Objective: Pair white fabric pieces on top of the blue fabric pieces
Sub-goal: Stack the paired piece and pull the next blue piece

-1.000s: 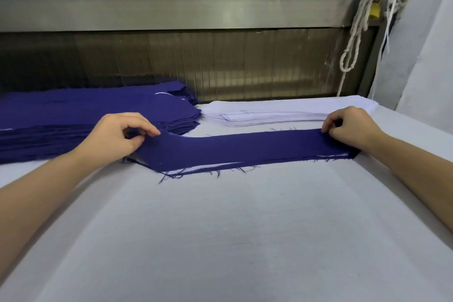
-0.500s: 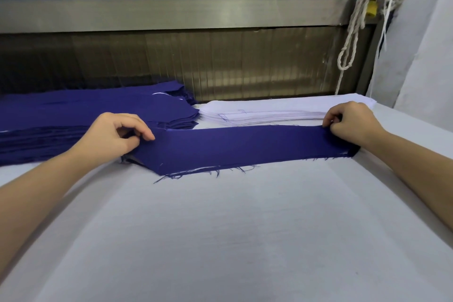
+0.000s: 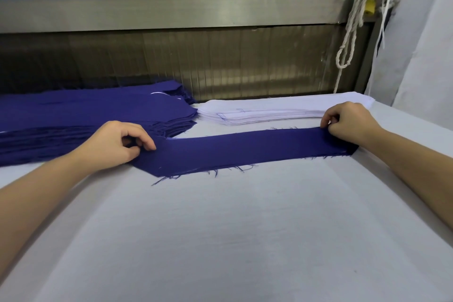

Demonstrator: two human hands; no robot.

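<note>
In the head view, one long blue strip point(image 3: 245, 149) is laid flat on the white worktop point(image 3: 220, 240), a little above the middle of the picture. Its long axis is directed from 9 o'clock to 3 o'clock, with the right end a little farther away, towards 2 o'clock. The left end is cut at a slant and a corner is pointed towards 7 o'clock. Loose threads are seen along the near edge. A thin white edge is seen at the far edge near the left end; whether a white piece lies below cannot be told.

Two hands are counted. The left end of the strip is held by the left hand point(image 3: 115, 142): its grip is nearly closed, with the fingers curled and the forefinger and thumb pinching the cloth. The far right corner is pinched by the right hand point(image 3: 350, 122), whose grip is closed tightly, the fingers curled in.

Two stacks are counted behind the strip. The blue stack point(image 3: 85, 115) is placed at 10 o'clock, just beside the left hand. The white stack point(image 3: 269, 110) is placed at 1 o'clock, near the right hand. The pieces within each stack are too thin to be counted.

A knotted rope point(image 3: 348, 39) is hung at 2 o'clock beside a metal rail point(image 3: 171, 12).
</note>
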